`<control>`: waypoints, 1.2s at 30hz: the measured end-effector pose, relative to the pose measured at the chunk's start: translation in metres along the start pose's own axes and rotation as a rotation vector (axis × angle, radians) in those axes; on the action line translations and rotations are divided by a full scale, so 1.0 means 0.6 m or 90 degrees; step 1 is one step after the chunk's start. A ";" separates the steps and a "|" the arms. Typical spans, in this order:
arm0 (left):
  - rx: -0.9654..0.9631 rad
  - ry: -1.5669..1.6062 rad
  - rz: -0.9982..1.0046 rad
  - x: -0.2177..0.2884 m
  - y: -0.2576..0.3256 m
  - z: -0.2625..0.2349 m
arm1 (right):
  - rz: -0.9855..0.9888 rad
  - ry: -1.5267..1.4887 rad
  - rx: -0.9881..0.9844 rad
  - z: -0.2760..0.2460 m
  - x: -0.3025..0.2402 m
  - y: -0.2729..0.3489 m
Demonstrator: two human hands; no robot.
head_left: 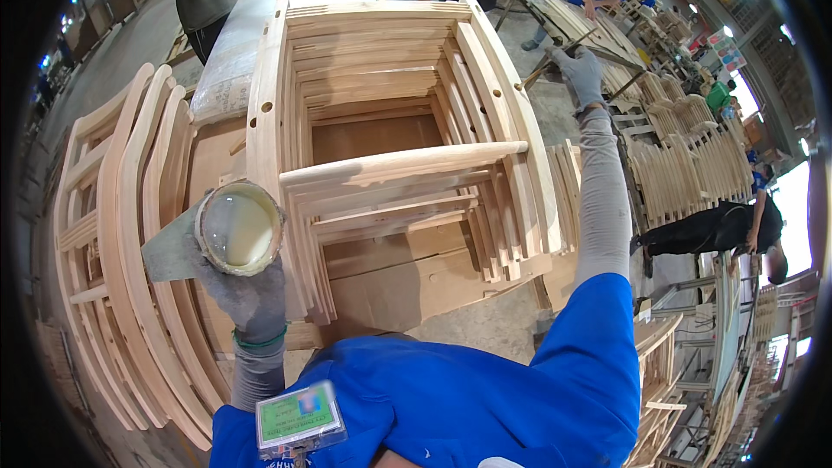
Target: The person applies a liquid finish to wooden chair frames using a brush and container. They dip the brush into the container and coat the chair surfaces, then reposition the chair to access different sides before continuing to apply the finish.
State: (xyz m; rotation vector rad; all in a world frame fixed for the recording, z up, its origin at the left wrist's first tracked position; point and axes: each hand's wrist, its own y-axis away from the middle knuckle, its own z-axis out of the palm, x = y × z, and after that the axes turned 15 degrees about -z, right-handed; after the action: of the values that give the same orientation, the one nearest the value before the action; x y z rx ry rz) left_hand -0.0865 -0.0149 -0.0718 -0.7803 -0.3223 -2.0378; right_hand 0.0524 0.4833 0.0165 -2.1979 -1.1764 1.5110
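My left hand (247, 295), in a grey glove, grips a round cup (241, 230) with a crusted rim and whitish liquid inside. A flat grey piece (169, 247) sticks out to the left beside the cup; whether the hand holds it too is unclear. My right arm stretches forward, and the gloved right hand (582, 78) is closed around a thin stick-like tool (539, 69). Its lower end points at the right side of a stack of pale wooden chair frames (403, 163). Round holes show in the uprights of the top frame.
More curved wooden frames (130, 234) stand on the left. Cardboard (390, 286) lies beneath the central stack. Beyond it is a long, covered table (234, 78) with people around it. At right are a slatted work table (598, 35), further frame stacks (689, 160) and another person (719, 227).
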 end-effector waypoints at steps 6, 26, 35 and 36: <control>0.120 -0.068 0.036 0.012 -0.008 0.023 | -0.056 0.187 -0.068 0.018 0.027 -0.009; 0.075 0.130 -0.056 0.011 -0.030 0.046 | -0.184 0.207 -0.065 -0.031 0.003 0.026; -0.015 0.096 -0.217 0.022 -0.038 0.066 | -0.199 -0.578 -0.162 0.093 -0.415 0.278; -0.034 0.129 -0.248 0.029 -0.032 0.070 | -0.169 -0.610 -0.174 0.111 -0.434 0.300</control>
State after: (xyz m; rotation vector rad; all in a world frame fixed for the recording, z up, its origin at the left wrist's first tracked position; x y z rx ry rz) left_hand -0.0926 0.0054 -0.0269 -0.5673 -0.3237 -2.4781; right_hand 0.0434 0.1628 0.0594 -1.2918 -1.9140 2.4650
